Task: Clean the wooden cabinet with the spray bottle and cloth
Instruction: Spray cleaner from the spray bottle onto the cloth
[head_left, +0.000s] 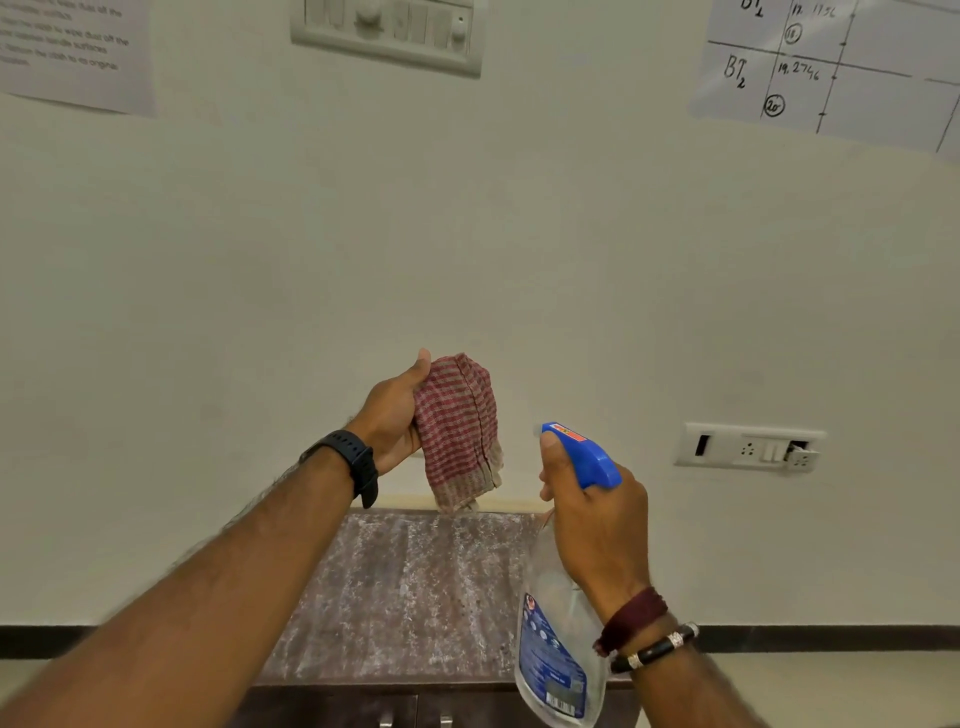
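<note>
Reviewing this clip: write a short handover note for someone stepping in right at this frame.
Left hand: holds the cloth bunched, lifted above the cabinet.
Right hand: grips the spray bottle by the neck, a finger on the blue trigger head, nozzle pointing toward the cloth.
Done: both tools picked up. The cabinet top looks dusty, with no wiped patch visible.
Left: spray, wipe the top, then the doors, which are barely in view at the bottom edge.

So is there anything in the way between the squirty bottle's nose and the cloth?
Nothing visible is. The right hand holds the spray bottle with its blue nozzle facing the red checked cloth, which the left hand holds up. Only open air lies between them, above the cabinet top.
</note>
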